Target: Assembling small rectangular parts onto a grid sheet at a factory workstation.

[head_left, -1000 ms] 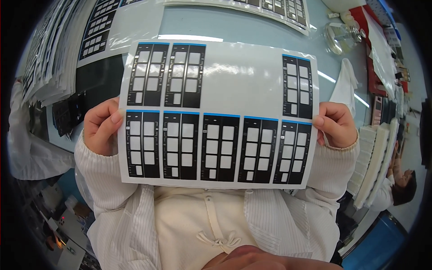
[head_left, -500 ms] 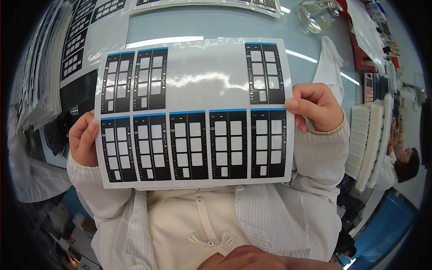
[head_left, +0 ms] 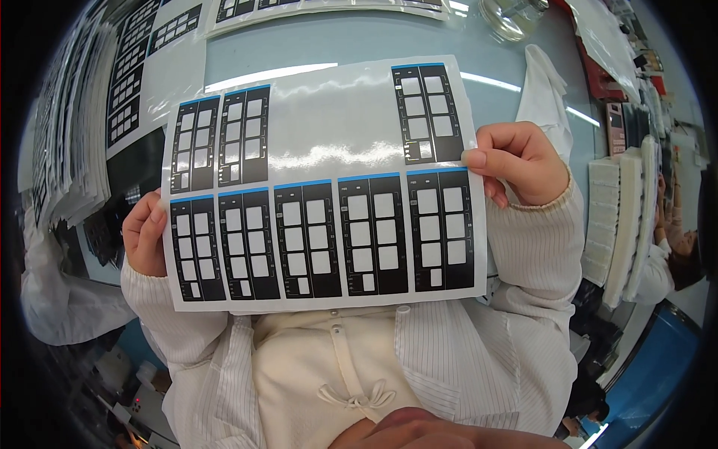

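Observation:
A glossy white sticker sheet is held up in front of my chest, above the table's near edge. Black labels with white windows and blue top edges fill its lower row. Its upper row has two labels at the left and one at the right, with a bare shiny stretch between them. My left hand pinches the left edge, thumb on the front. On the right edge, my right hand grips higher up, thumb in front and fingers curled. The fingertips behind the sheet are hidden.
More printed sheets lie at the far left, beside a tall stack of sheets. A glass bottle with a metal top and a white cloth are at the far right. White bundles stand farther right, near another person.
The sheet has tilted, its right side now higher and turned slightly. My right hand has risen a little to the left; my left hand has shifted slightly right. Both keep their hold.

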Motion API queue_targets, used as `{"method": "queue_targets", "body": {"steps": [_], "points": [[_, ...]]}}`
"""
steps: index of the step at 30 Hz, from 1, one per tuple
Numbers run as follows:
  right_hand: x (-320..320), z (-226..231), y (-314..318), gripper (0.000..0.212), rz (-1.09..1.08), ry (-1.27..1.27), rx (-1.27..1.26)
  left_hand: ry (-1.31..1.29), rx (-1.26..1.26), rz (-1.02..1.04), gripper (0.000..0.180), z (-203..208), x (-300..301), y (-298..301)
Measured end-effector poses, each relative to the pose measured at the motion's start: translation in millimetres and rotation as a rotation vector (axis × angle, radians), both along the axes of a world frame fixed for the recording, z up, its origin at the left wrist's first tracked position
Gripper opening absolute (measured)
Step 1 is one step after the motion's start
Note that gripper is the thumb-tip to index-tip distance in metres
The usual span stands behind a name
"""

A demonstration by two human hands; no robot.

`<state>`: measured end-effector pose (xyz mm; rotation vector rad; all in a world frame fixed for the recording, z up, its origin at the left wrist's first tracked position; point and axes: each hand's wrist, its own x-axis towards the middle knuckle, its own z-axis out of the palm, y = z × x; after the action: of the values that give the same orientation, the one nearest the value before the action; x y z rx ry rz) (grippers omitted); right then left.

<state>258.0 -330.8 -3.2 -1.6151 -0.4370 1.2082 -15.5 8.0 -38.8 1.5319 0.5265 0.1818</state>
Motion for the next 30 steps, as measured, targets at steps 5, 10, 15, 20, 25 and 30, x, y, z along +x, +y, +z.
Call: {"method": "queue_targets", "body": {"steps": [5, 10, 15, 20, 25, 30], "points": [[1.8, 0.4, -1.0, 0.026, -0.001, -0.005, 0.007, 0.015, -0.026, -0.017, 0.025, -0.5, -0.5, 3.9], [4.5, 0.4, -0.8, 0.028, -0.005, -0.006, -0.002, 0.016, -0.052, -0.015, 0.025, 2.5, 1.1, 2.3], [3.9, -0.1, 0.3, 0.026, 0.007, 0.024, -0.018, 0.018, -0.060, -0.037, 0.026, -0.2, -1.4, 5.2], [1.2, -0.3, -1.3, 0.026, -0.002, 0.028, 0.005, 0.023, -0.027, -0.041, 0.026, -1.5, -2.7, 4.8], [2.1, -0.1, -0.7, 0.026, 0.012, 0.019, 0.008, 0.030, -0.022, -0.053, 0.025, 2.4, -3.7, 5.3], [4.5, 1.0, -1.1, 0.022, 0.049, 0.026, 0.022, 0.013, -0.039, -0.049, 0.023, 4.1, -2.8, 5.7]]}}
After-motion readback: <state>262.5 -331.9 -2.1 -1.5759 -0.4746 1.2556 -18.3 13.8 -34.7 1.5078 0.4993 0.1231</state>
